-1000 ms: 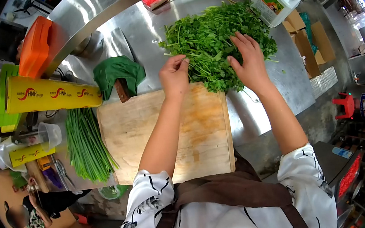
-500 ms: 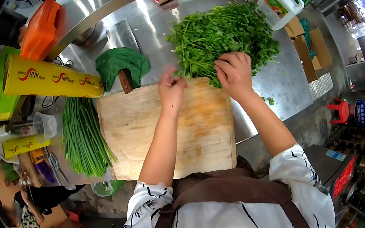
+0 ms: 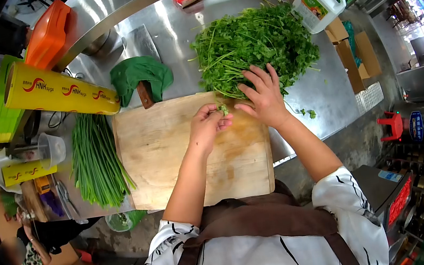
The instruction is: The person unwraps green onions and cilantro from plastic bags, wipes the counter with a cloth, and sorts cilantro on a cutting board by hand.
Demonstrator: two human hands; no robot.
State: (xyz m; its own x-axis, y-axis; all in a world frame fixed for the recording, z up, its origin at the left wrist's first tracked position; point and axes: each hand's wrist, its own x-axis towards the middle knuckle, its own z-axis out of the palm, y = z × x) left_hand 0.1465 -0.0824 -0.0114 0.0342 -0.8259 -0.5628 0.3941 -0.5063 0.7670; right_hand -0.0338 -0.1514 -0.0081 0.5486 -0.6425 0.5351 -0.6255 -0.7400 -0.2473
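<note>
A big heap of leafy cilantro [image 3: 259,42] lies on the steel table just past the wooden cutting board [image 3: 166,148]. Above the board's far edge, my left hand [image 3: 207,128] is closed, pinching a small pale-green cilantro sprig [image 3: 223,109] at its fingertips. My right hand [image 3: 267,99] has its fingers spread, their tips on the near edge of the heap and the thumb pointing toward the left hand. Left of the board is a bundle of long green chives [image 3: 96,162]. A cleaver [image 3: 146,93] lies beyond the board, partly under a green cloth [image 3: 136,74].
A yellow film roll box [image 3: 59,93] juts in from the left, near a clear plastic tub [image 3: 52,147]. A white jug [image 3: 318,7] stands at the heap's far right. Loose leaves [image 3: 311,114] lie on the steel. Another person [image 3: 37,241] is at far left.
My left hand has moved nearer and slightly right, over the board, with the sprig now visible in it. My right hand's fingers have spread and shifted slightly nearer on the heap's edge.
</note>
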